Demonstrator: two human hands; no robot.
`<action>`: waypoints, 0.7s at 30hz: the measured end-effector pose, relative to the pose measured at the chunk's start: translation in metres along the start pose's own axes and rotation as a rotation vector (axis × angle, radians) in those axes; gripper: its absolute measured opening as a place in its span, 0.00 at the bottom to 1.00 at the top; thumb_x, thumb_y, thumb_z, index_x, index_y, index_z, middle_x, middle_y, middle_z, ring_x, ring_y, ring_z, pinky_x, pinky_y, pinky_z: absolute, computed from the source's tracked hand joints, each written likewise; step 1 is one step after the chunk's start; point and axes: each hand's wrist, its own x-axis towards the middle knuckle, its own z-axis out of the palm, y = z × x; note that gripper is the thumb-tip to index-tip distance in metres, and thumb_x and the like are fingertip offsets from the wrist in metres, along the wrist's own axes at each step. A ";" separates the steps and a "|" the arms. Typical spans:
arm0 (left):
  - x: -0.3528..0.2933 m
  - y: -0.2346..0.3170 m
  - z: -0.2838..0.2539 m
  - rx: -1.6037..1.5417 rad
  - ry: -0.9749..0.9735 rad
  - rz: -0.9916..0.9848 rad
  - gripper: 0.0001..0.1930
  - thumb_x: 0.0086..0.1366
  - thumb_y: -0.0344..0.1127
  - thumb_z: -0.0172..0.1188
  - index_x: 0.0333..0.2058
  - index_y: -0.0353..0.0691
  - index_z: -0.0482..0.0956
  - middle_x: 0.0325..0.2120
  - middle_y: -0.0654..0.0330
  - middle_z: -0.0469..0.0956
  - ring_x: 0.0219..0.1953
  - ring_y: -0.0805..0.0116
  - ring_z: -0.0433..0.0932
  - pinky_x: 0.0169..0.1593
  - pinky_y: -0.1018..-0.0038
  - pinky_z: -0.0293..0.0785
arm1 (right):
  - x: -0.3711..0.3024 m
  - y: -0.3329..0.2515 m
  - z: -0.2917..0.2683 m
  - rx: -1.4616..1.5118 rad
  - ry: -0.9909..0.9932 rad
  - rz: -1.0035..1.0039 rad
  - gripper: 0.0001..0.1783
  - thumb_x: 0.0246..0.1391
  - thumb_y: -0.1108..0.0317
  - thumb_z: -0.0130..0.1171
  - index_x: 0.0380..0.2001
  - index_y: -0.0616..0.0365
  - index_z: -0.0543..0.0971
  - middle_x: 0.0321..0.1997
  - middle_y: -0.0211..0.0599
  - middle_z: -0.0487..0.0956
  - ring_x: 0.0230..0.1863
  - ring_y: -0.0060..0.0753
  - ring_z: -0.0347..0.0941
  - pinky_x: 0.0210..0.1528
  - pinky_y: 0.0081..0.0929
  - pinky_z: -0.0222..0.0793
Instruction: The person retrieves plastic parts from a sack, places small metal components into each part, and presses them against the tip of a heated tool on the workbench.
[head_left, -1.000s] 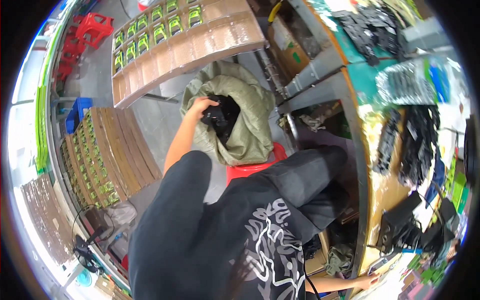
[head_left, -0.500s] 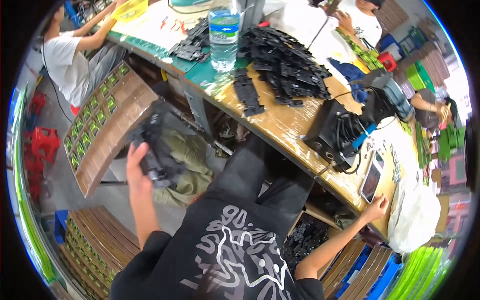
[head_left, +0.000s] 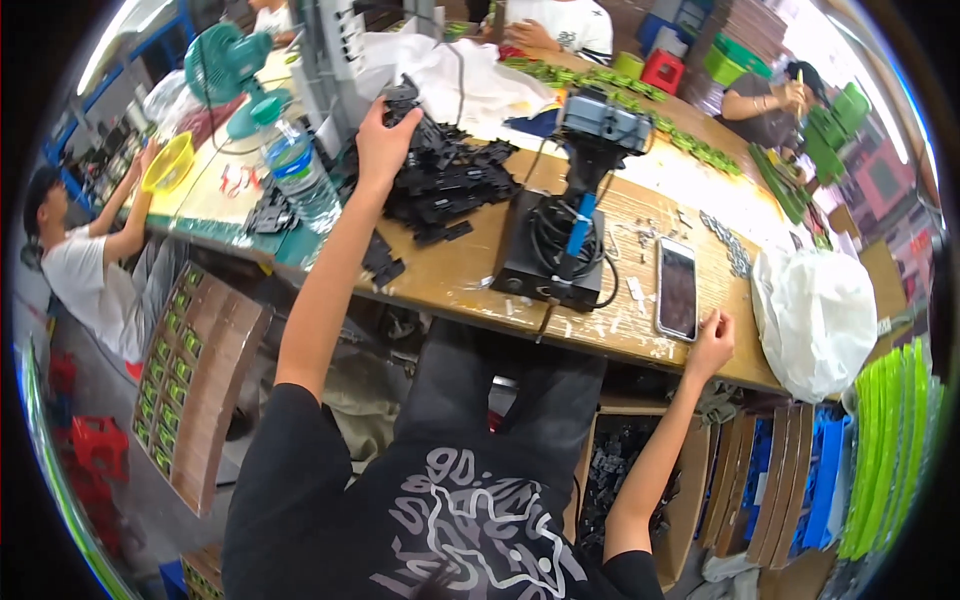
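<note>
From the head, a fisheye faces down over torso and workbench.

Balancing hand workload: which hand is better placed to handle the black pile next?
Probably left: the left hand is at the black pile. The right hand is beside the phone, with the black box between it and the pile.

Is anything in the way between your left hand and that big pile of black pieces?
Nothing visible is: the left hand is right at the pile of black pieces. The water bottle stands off to the left, not between them.
</note>
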 end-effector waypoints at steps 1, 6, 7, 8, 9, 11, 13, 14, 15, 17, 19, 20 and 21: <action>0.003 -0.002 0.005 0.069 -0.026 -0.031 0.20 0.46 0.42 0.60 0.36 0.35 0.72 0.28 0.54 0.76 0.33 0.62 0.75 0.37 0.73 0.67 | 0.002 -0.001 0.000 0.005 0.012 -0.002 0.10 0.50 0.66 0.48 0.25 0.62 0.73 0.15 0.34 0.72 0.19 0.23 0.68 0.23 0.22 0.63; 0.022 -0.022 0.021 0.406 -0.050 -0.012 0.34 0.44 0.54 0.58 0.44 0.35 0.63 0.32 0.44 0.73 0.38 0.47 0.71 0.42 0.63 0.65 | 0.005 0.006 0.001 0.014 0.032 0.001 0.09 0.49 0.67 0.49 0.25 0.62 0.73 0.16 0.35 0.73 0.18 0.26 0.69 0.23 0.24 0.63; 0.021 -0.014 0.024 0.453 -0.076 -0.015 0.33 0.44 0.54 0.57 0.44 0.37 0.64 0.33 0.45 0.73 0.38 0.46 0.71 0.41 0.63 0.65 | 0.006 0.010 0.000 0.010 0.044 -0.004 0.08 0.48 0.68 0.50 0.25 0.62 0.73 0.16 0.36 0.72 0.18 0.27 0.69 0.23 0.24 0.63; 0.019 -0.004 0.022 0.508 -0.094 -0.019 0.32 0.44 0.55 0.57 0.43 0.39 0.64 0.33 0.46 0.73 0.38 0.46 0.71 0.41 0.62 0.65 | 0.006 0.010 0.002 0.005 0.050 0.014 0.08 0.48 0.68 0.50 0.25 0.62 0.73 0.16 0.36 0.72 0.18 0.27 0.69 0.23 0.24 0.63; 0.020 -0.003 0.023 0.552 -0.085 -0.005 0.29 0.45 0.54 0.56 0.41 0.41 0.65 0.31 0.48 0.74 0.36 0.46 0.71 0.39 0.61 0.65 | 0.007 0.011 0.002 0.013 0.050 0.005 0.08 0.48 0.68 0.50 0.25 0.62 0.73 0.16 0.36 0.72 0.18 0.27 0.69 0.23 0.25 0.63; 0.029 -0.015 0.019 0.580 -0.046 0.159 0.27 0.46 0.52 0.56 0.41 0.39 0.67 0.31 0.51 0.73 0.37 0.49 0.69 0.42 0.63 0.64 | 0.007 0.005 0.004 0.026 0.041 0.005 0.07 0.48 0.68 0.50 0.26 0.61 0.73 0.17 0.36 0.72 0.19 0.28 0.68 0.24 0.26 0.62; 0.039 -0.037 0.019 0.608 -0.010 0.266 0.26 0.46 0.51 0.56 0.41 0.39 0.68 0.31 0.52 0.73 0.38 0.50 0.68 0.43 0.64 0.63 | 0.008 0.005 0.004 0.019 0.043 0.004 0.07 0.48 0.68 0.50 0.26 0.61 0.73 0.17 0.36 0.72 0.19 0.28 0.68 0.24 0.26 0.62; 0.039 -0.039 0.020 0.642 -0.029 0.287 0.26 0.46 0.49 0.56 0.41 0.39 0.68 0.32 0.52 0.73 0.39 0.51 0.67 0.44 0.65 0.62 | 0.008 0.006 0.003 0.015 0.041 -0.004 0.07 0.48 0.68 0.50 0.26 0.61 0.73 0.17 0.36 0.72 0.19 0.28 0.68 0.24 0.26 0.62; 0.039 -0.041 0.021 0.676 -0.047 0.308 0.25 0.46 0.47 0.56 0.41 0.39 0.68 0.33 0.53 0.73 0.40 0.51 0.67 0.45 0.65 0.61 | 0.008 0.008 0.003 0.029 0.041 -0.001 0.07 0.48 0.68 0.50 0.26 0.61 0.73 0.18 0.36 0.72 0.19 0.28 0.68 0.24 0.25 0.62; 0.036 -0.042 0.021 0.694 -0.079 0.278 0.23 0.46 0.46 0.56 0.40 0.39 0.69 0.33 0.53 0.73 0.40 0.52 0.67 0.45 0.64 0.61 | 0.007 0.008 0.001 0.013 0.041 0.012 0.07 0.48 0.68 0.50 0.26 0.61 0.73 0.18 0.36 0.72 0.19 0.28 0.67 0.24 0.25 0.62; 0.032 -0.039 0.021 0.709 -0.111 0.246 0.22 0.47 0.44 0.56 0.40 0.39 0.69 0.33 0.54 0.73 0.40 0.52 0.67 0.44 0.64 0.61 | 0.006 0.008 0.000 -0.004 0.040 0.022 0.07 0.48 0.68 0.50 0.26 0.61 0.73 0.17 0.35 0.72 0.19 0.27 0.67 0.24 0.25 0.62; 0.030 -0.036 0.020 0.736 -0.115 0.244 0.21 0.47 0.43 0.55 0.40 0.39 0.69 0.32 0.54 0.73 0.40 0.54 0.67 0.45 0.64 0.61 | 0.006 0.007 0.000 -0.012 0.030 0.024 0.07 0.48 0.68 0.50 0.26 0.61 0.73 0.17 0.35 0.72 0.19 0.27 0.67 0.24 0.25 0.62; 0.029 -0.034 0.019 0.763 -0.119 0.240 0.20 0.48 0.43 0.55 0.39 0.39 0.69 0.32 0.55 0.74 0.40 0.55 0.68 0.45 0.63 0.60 | 0.006 0.006 0.000 -0.019 0.019 0.027 0.07 0.48 0.68 0.50 0.26 0.61 0.73 0.17 0.35 0.72 0.19 0.27 0.67 0.24 0.25 0.62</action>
